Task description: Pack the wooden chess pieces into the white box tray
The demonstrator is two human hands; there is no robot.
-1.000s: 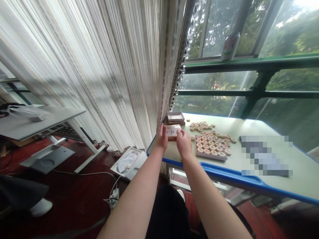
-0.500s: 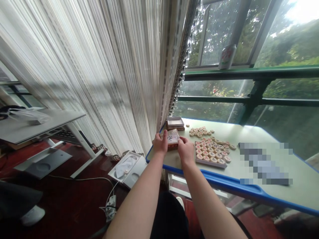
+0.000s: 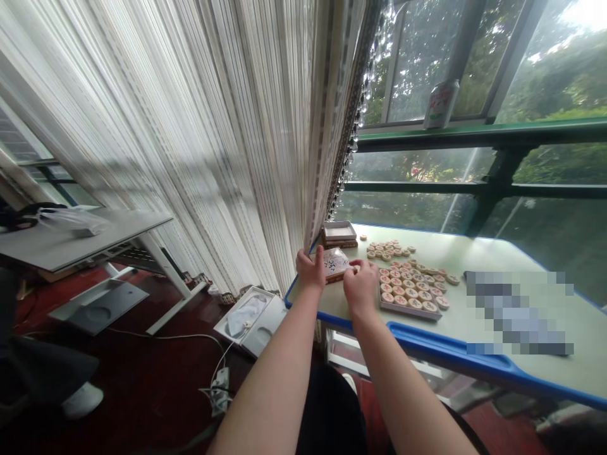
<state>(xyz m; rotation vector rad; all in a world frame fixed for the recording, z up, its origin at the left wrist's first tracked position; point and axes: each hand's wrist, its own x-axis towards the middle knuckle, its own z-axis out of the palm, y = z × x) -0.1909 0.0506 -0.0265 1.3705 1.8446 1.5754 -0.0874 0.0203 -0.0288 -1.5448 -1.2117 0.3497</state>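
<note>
My left hand [image 3: 312, 270] grips the left side of a small box [image 3: 336, 260] with a printed, patterned lid, its thumb raised along the edge. At the box's right side, my right hand [image 3: 361, 285] has its fingers closed near the corner; whether they pinch the box or something small is hidden. Right of that hand, a shallow tray [image 3: 408, 309] holds rows of round wooden pieces with red and dark characters. More loose round pieces [image 3: 389, 249] lie behind the tray. Beyond the small box stands an open, empty box [image 3: 339, 231] on top of another.
The pale table [image 3: 516, 259] has a blue rim. A pixelated object [image 3: 519, 316] lies on its right part. A can [image 3: 441, 104] stands on the window ledge. On the floor at left are an open white box [image 3: 246, 316], cables and a person's shoe [image 3: 83, 402].
The view has shifted, so most things appear a little further right. My right hand has turned slightly, and its fingers are more curled at the box's corner.
</note>
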